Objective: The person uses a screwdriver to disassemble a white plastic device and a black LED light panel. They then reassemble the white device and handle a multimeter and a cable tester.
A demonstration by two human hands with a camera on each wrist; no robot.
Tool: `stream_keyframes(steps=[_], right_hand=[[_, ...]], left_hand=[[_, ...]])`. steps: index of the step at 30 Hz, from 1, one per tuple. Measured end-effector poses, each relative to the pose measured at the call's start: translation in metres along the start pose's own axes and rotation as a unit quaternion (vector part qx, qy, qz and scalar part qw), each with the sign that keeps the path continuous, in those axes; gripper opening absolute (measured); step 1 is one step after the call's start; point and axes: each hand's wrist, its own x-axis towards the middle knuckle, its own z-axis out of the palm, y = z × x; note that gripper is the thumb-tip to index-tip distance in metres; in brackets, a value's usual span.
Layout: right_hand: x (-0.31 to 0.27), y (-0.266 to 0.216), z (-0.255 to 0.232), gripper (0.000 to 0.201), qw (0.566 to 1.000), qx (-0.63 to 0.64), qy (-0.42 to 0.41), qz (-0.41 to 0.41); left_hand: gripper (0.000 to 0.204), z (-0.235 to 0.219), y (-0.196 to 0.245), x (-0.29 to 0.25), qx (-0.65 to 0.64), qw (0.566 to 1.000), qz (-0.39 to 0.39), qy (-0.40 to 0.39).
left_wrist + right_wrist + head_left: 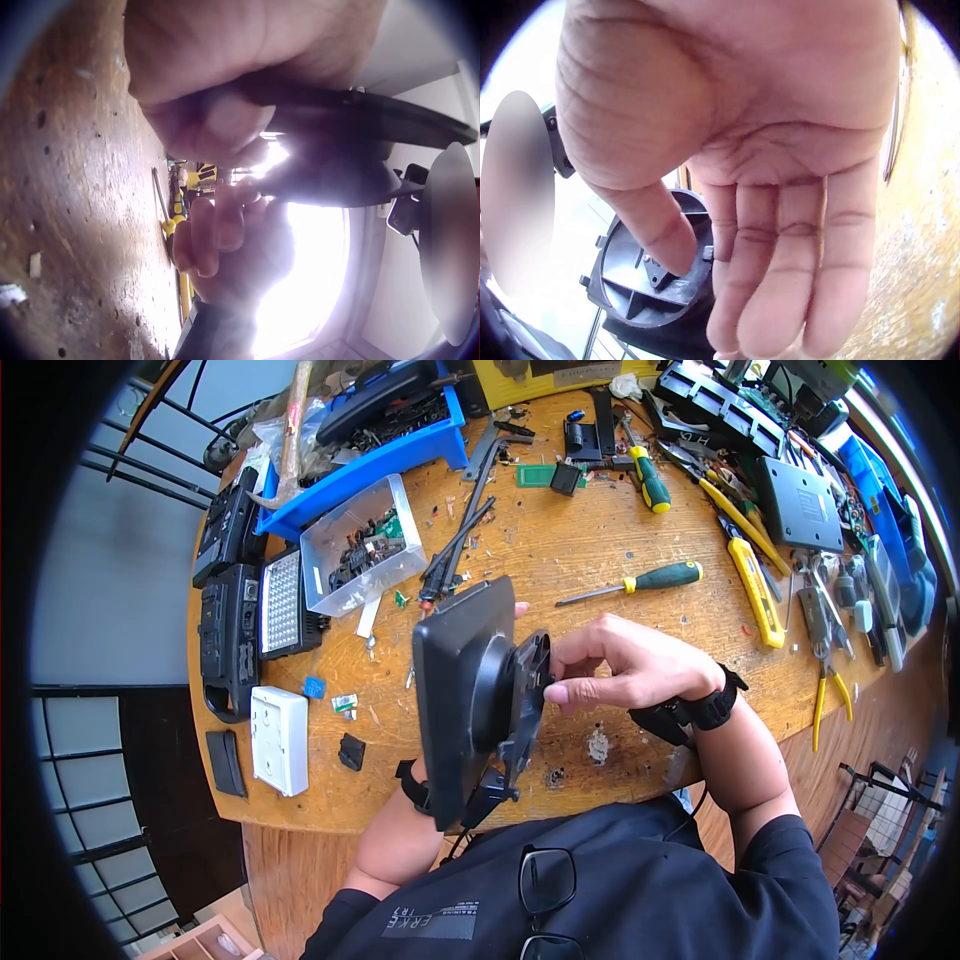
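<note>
That black panel is upright, long axis pointing away from you, with your left hand gripping it. Your right hand is by the mount, can't tell if it's pinching.

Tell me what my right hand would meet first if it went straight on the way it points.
Your right hand would most likely meet the ribbed round part of the black device; the thumb looks very near it, though whether they touch is unclear.
</note>
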Motion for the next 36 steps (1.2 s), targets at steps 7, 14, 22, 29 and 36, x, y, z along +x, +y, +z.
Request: stream_keyframes(steps=[7,14,22,29,36], right_hand=[[-0.003,0.000,0.001,0.032,0.997,0.058,-0.038,-0.037],[-0.003,-0.001,0.003,0.030,0.988,0.113,-0.053,-0.090],[-0.001,0.003,0.006,0.035,0.988,0.105,-0.057,-0.096],[-0.001,-0.001,0.006,0.033,0.995,0.096,-0.013,-0.040],[0.000,0.011,0.008,0.041,0.996,0.023,0.029,-0.080]], left_hand=[[0.056,-0.015,-0.014,-0.006,-0.156,0.981,-0.103,-0.053],[0.069,-0.001,0.003,-0.001,-0.157,0.967,-0.157,-0.127],[0.074,-0.009,-0.010,-0.006,-0.328,0.898,-0.229,-0.183],[0.075,-0.014,-0.019,-0.005,-0.345,0.890,-0.247,-0.166],[0.087,-0.010,-0.032,-0.011,-0.422,0.869,-0.203,-0.159]])
